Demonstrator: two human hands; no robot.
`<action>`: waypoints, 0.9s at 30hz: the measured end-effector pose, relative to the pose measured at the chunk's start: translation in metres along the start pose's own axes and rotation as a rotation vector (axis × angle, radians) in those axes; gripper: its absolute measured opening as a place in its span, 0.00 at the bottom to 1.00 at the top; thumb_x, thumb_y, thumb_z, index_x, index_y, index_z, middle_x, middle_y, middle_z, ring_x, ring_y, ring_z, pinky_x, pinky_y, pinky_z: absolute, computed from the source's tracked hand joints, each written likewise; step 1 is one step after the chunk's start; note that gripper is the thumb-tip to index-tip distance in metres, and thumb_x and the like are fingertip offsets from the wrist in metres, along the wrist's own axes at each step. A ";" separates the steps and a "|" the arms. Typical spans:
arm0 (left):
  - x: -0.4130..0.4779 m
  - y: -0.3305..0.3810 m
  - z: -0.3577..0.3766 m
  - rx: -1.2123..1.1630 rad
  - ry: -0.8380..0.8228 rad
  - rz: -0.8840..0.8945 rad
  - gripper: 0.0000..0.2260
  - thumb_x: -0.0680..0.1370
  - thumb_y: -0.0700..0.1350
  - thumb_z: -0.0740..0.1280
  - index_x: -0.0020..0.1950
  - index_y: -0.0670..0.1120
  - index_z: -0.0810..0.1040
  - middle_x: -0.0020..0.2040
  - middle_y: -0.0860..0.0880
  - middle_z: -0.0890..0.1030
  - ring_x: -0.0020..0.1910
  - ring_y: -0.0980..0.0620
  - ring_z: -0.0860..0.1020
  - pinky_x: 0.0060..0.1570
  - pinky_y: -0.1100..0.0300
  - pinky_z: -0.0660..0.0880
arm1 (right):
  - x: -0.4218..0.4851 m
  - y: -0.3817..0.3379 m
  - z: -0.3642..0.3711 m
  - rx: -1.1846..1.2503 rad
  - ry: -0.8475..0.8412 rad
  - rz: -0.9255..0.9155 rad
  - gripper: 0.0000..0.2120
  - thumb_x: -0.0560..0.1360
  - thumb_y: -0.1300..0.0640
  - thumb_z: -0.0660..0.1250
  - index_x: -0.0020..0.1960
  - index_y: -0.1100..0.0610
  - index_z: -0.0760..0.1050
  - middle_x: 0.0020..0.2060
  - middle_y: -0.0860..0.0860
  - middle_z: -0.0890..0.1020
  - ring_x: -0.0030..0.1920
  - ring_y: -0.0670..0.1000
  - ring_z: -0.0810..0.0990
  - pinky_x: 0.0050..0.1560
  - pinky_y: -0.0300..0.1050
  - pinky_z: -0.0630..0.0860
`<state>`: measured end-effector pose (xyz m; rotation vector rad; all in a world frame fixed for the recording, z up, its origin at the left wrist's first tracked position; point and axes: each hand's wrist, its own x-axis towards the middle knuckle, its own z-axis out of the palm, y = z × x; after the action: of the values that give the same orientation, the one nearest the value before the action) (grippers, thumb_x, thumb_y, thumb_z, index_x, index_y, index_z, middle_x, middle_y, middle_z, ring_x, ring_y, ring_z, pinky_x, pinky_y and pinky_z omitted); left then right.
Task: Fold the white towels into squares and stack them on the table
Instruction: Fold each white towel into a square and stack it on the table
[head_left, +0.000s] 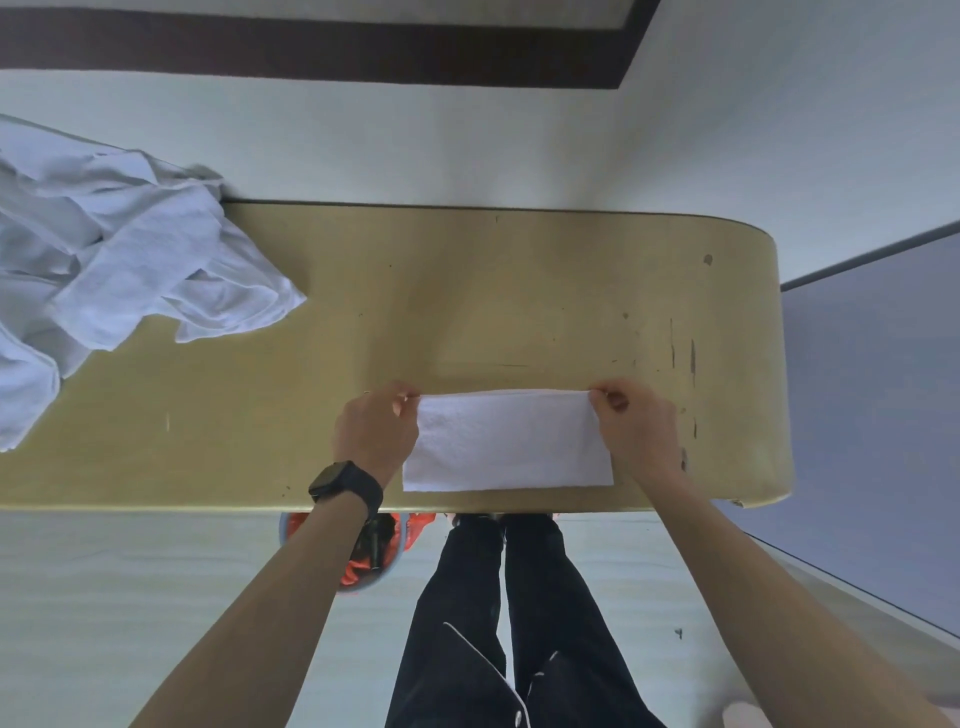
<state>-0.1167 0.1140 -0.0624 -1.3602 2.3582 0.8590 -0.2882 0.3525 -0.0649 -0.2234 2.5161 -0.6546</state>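
A white towel (506, 441), folded into a long rectangle, lies flat near the front edge of the tan wooden table (467, 291). My left hand (376, 428), with a black watch on its wrist, pinches the towel's far left corner. At the far right corner, my right hand (636, 423) pinches the cloth the same way. A heap of unfolded white towels (104, 270) covers the table's left end and hangs past its edge.
The table's rounded right end (774, 364) stands beside a grey-blue panel (872, 415). A bin with orange contents (374, 551) sits on the floor under the front edge, next to my dark-trousered legs (498, 623). A white wall runs behind the table.
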 end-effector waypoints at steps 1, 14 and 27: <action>-0.001 -0.001 0.001 0.003 0.002 -0.003 0.10 0.81 0.50 0.61 0.57 0.56 0.81 0.49 0.51 0.84 0.46 0.48 0.79 0.44 0.57 0.73 | 0.000 0.000 0.000 0.007 0.003 0.003 0.09 0.79 0.56 0.65 0.52 0.53 0.83 0.41 0.45 0.81 0.44 0.47 0.77 0.45 0.39 0.66; -0.010 0.007 0.016 0.057 0.122 -0.085 0.07 0.81 0.49 0.61 0.54 0.55 0.78 0.46 0.50 0.80 0.45 0.45 0.76 0.50 0.54 0.66 | -0.004 0.002 0.010 0.098 0.092 0.048 0.04 0.78 0.56 0.68 0.48 0.52 0.81 0.48 0.47 0.79 0.46 0.47 0.76 0.43 0.26 0.63; 0.014 0.015 0.011 0.553 0.190 0.410 0.13 0.60 0.33 0.73 0.40 0.47 0.80 0.33 0.50 0.79 0.30 0.46 0.75 0.29 0.58 0.66 | -0.001 0.028 0.012 -0.172 0.192 -0.362 0.02 0.76 0.60 0.71 0.45 0.56 0.79 0.44 0.50 0.76 0.42 0.51 0.73 0.39 0.42 0.67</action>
<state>-0.1369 0.1169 -0.0727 -0.7769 2.7806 0.1235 -0.2818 0.3726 -0.0871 -0.7225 2.7465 -0.6194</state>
